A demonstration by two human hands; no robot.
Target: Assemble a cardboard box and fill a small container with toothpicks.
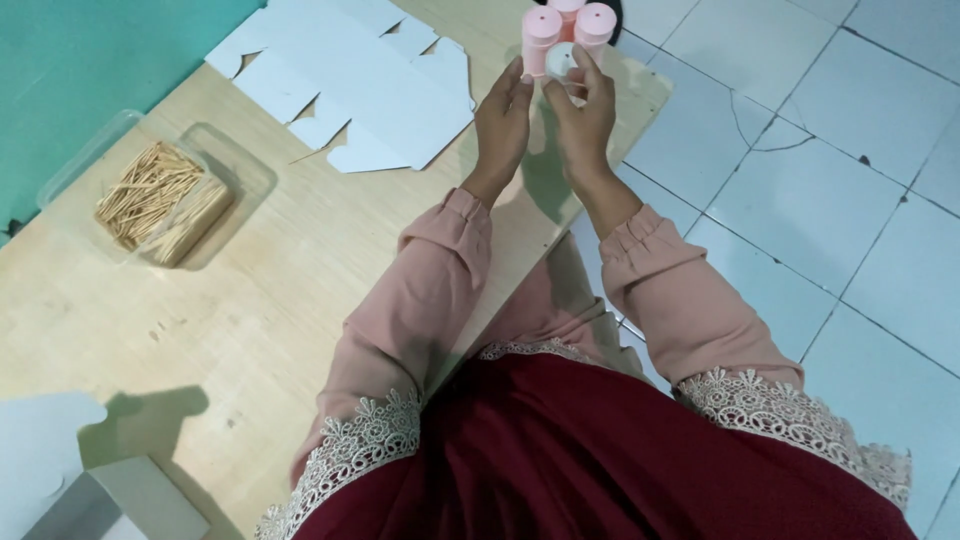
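Toothpicks (160,200), seemingly, in clear tub (245,165)

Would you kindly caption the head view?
Both hands, left hand and right hand, hold a small white cap beside pink containers.

Bare wood (300,260) lies open between the toothpick tub (160,200) and the sleeves. Flat cardboard (350,90) covers the far end; pink jars (567,30) crowd the corner, perhaps three. A box (130,500) blocks the near edge.
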